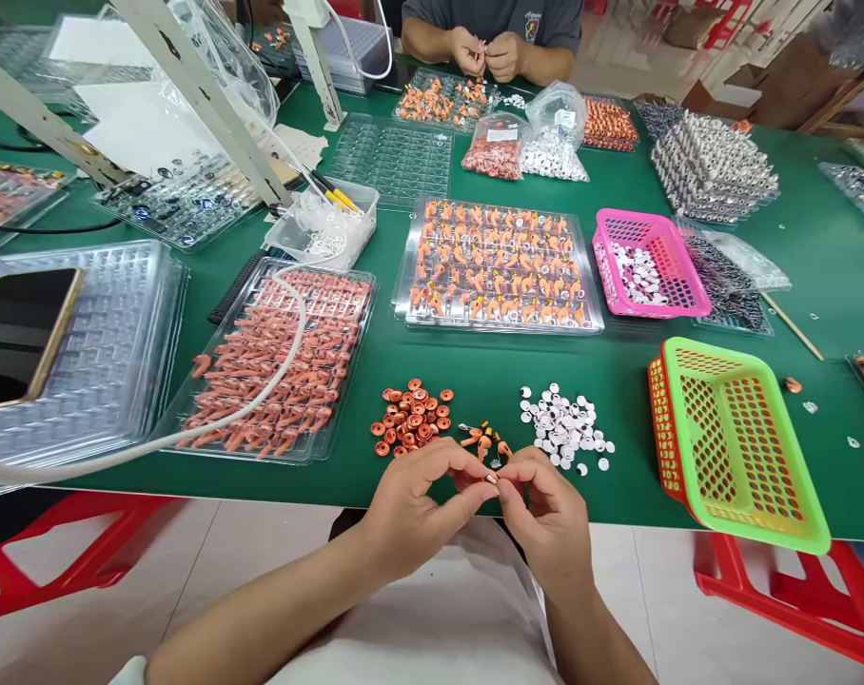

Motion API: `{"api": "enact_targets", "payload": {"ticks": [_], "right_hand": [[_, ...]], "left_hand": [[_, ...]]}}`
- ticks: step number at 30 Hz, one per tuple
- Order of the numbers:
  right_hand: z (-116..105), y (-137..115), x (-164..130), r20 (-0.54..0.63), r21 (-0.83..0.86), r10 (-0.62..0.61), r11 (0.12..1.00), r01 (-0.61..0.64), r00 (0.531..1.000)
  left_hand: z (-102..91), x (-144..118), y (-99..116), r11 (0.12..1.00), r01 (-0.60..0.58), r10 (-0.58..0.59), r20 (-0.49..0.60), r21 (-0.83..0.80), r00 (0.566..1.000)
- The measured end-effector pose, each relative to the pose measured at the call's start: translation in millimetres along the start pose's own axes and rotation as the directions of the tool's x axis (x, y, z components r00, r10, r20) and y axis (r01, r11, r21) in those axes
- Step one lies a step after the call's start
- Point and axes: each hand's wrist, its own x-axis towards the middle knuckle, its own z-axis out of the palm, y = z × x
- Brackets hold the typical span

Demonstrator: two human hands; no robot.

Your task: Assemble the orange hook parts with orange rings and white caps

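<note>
Hands: left hand [410, 504] and right hand [546, 514] meet fingertip to fingertip at table edge [618, 504]; ring pile [412, 419] just beyond left hand; disc pile [564, 428] just beyond right hand; nested baskets [738, 442] further right; filled tray [279, 362] beyond-left

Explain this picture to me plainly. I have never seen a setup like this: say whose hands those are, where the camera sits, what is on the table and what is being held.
There is no machine here. A person wears the camera on the head, so you look down at their own two hands. The left hand and right hand meet at the near table edge, fingertips pinching something too small to identify. Just beyond them on the green table lie a pile of orange rings, a few small orange parts and a pile of white discs. Further off are clear trays of orange pieces, a pink basket and a green basket. Across the table, a co-worker's hands are at work too.
</note>
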Motion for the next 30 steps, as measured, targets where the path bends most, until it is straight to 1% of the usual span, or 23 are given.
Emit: {"api": "enact_targets", "payload": {"ticks": [2, 5, 8, 10, 13, 16, 19, 21, 23, 27, 30], "right_hand": [[0, 0, 0, 0.012, 0.019, 0.018, 1.000, -0.019, 1.000], [0, 2, 1, 0.045, 0.068, 0.043, 0.997, -0.046, 0.998], [-1, 4, 2, 0.087, 0.123, 0.053, 0.990, -0.063, 0.995], [-1, 5, 3, 0.097, 0.148, 0.057, 0.986, -0.071, 0.994], [-3, 6, 4, 0.062, 0.172, 0.069, 0.982, -0.079, 0.996], [-3, 7, 4, -0.021, 0.188, 0.062, 0.981, -0.057, 0.998], [1, 7, 4, -0.105, 0.168, 0.022, 0.986, -0.004, 0.994], [7, 6, 3, -0.143, 0.104, -0.019, 0.994, 0.034, 0.990], [13, 5, 2, -0.160, 0.017, -0.088, 0.996, 0.092, 0.983], [18, 8, 2, -0.185, -0.116, -0.253, 0.965, 0.235, 0.950], [16, 13, 4, -0.168, -0.208, -0.338, 0.930, 0.302, 0.926]], "left_hand": [[-1.6, -1, 0, 0.999, 0.044, -0.044, 0.008, -0.018, 0.999], [-4.1, -1, 0, 0.984, 0.146, -0.141, 0.051, -0.099, 0.989], [-6.0, 0, -1, 0.944, 0.249, -0.233, 0.097, -0.214, 0.968], [-6.9, 1, -2, 0.912, 0.296, -0.276, 0.108, -0.284, 0.955], [-8.1, 0, -6, 0.890, 0.316, -0.300, 0.098, -0.329, 0.949], [-8.1, -2, -12, 0.877, 0.334, -0.309, 0.128, -0.346, 0.943], [-4.4, -3, -16, 0.836, 0.378, -0.333, 0.180, -0.396, 0.925], [-0.3, -3, -16, 0.799, 0.407, -0.345, 0.216, -0.442, 0.913], [3.2, -2, -15, 0.764, 0.422, -0.354, 0.231, -0.488, 0.906], [3.3, 3, -12, 0.742, 0.413, -0.382, 0.173, -0.528, 0.908], [-1.7, 5, -12, 0.726, 0.439, -0.433, 0.144, -0.530, 0.890]]}}
